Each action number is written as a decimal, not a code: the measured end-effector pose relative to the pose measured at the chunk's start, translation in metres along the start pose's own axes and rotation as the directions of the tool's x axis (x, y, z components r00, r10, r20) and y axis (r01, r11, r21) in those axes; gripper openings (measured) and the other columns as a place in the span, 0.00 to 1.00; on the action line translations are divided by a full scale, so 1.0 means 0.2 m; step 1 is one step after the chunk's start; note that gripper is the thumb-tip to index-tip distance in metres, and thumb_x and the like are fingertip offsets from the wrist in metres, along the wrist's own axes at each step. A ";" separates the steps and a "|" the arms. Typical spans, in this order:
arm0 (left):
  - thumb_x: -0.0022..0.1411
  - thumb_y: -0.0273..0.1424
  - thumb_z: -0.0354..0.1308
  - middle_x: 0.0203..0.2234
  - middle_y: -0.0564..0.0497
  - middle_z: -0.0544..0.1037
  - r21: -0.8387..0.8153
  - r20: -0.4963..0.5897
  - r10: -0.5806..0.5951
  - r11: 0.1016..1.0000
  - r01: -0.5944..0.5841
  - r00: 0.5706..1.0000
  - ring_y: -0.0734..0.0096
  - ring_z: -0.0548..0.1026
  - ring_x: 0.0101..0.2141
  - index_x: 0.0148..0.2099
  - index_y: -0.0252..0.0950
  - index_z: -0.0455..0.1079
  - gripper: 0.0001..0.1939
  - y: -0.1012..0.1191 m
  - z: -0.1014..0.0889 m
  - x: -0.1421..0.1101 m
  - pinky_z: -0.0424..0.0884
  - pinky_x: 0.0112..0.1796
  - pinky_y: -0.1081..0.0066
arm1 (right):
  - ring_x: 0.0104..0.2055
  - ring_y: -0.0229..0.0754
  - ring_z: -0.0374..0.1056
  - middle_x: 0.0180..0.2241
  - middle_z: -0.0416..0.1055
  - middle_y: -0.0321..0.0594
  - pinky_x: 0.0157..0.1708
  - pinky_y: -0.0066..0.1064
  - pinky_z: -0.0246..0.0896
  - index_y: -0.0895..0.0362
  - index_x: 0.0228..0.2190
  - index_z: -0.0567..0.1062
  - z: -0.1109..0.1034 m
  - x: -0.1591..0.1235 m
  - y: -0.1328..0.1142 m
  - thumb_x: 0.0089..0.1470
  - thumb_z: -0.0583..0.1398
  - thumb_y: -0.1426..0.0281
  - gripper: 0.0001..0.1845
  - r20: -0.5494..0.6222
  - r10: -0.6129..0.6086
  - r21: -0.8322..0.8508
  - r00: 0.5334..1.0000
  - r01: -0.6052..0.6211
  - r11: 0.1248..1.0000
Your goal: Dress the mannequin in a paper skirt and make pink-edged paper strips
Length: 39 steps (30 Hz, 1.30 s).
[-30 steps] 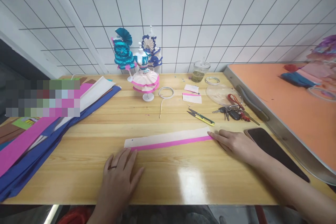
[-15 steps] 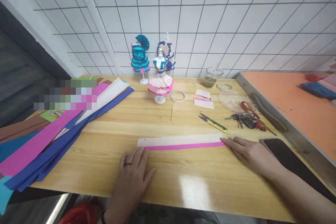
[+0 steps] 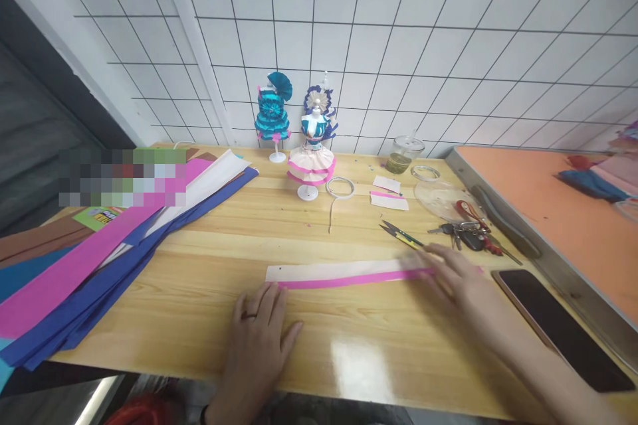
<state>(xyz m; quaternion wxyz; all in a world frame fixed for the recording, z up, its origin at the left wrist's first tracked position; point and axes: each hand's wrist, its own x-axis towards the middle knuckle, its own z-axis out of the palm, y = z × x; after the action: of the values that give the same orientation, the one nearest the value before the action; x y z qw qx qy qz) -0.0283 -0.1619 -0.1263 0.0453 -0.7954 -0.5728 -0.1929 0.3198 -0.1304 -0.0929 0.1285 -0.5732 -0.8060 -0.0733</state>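
Observation:
A long paper strip (image 3: 339, 272), white with a pink lower edge, lies across the table in front of me. The fingertips of my left hand (image 3: 262, 332) rest at its left end, palm down and fingers apart, with a ring on one finger. Over the strip's right end is my right hand (image 3: 456, 279), its fingers smeared by motion and partly hiding the paper. Just beyond it lie yellow-and-black thread snips (image 3: 399, 234), their handle end close to my fingers. Whether those fingers touch snips or strip cannot be made out.
Small dress forms in paper dresses, one with a pink-edged skirt (image 3: 312, 166), stand by the wall. Coloured paper strips (image 3: 114, 226) pile up left. A wire coil (image 3: 340, 187), paper pieces (image 3: 389, 200), glass pot (image 3: 403, 154), keys (image 3: 468, 234) and phone (image 3: 563, 329) lie rightward.
My right hand has lifted from the strip's right end and moved slightly up toward the snips. My left hand stays at the left end. The view has shifted a little.

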 end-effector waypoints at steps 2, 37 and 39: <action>0.60 0.38 0.50 0.46 0.41 0.74 0.006 0.001 0.003 1.000 -0.003 1.000 0.55 0.68 0.48 0.49 0.31 0.69 0.19 0.00 0.00 0.00 0.56 0.50 0.54 | 0.57 0.50 0.58 0.54 0.63 0.51 0.53 0.46 0.59 0.59 0.53 0.66 0.02 0.03 -0.21 0.60 0.49 0.66 0.21 0.022 -0.134 0.065 0.991 0.133 0.989; 0.60 0.36 0.51 0.48 0.40 0.71 0.120 0.043 0.105 0.987 -0.110 0.994 0.55 0.66 0.49 0.52 0.31 0.66 0.20 -0.03 0.00 -0.01 0.56 0.51 0.54 | 0.57 0.56 0.58 0.54 0.63 0.56 0.53 0.53 0.52 0.66 0.53 0.66 0.19 -0.26 -0.03 0.60 0.46 0.59 0.29 0.056 0.057 -0.237 0.997 -0.042 0.971; 0.60 0.36 0.51 0.48 0.40 0.71 0.132 0.046 0.110 0.985 -0.115 0.993 0.55 0.66 0.49 0.52 0.30 0.66 0.20 -0.03 0.01 -0.01 0.56 0.51 0.54 | 0.57 0.56 0.58 0.54 0.63 0.55 0.54 0.53 0.51 0.66 0.53 0.66 0.18 -0.27 -0.01 0.60 0.46 0.58 0.29 0.062 0.061 -0.242 0.996 -0.044 0.969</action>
<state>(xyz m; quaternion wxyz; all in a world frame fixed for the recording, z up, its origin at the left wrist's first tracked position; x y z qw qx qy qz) -0.0346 -0.1612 -0.1290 0.0985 -0.8252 -0.5394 -0.1355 0.3297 -0.1703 -0.1438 0.0320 -0.6078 -0.7797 -0.1470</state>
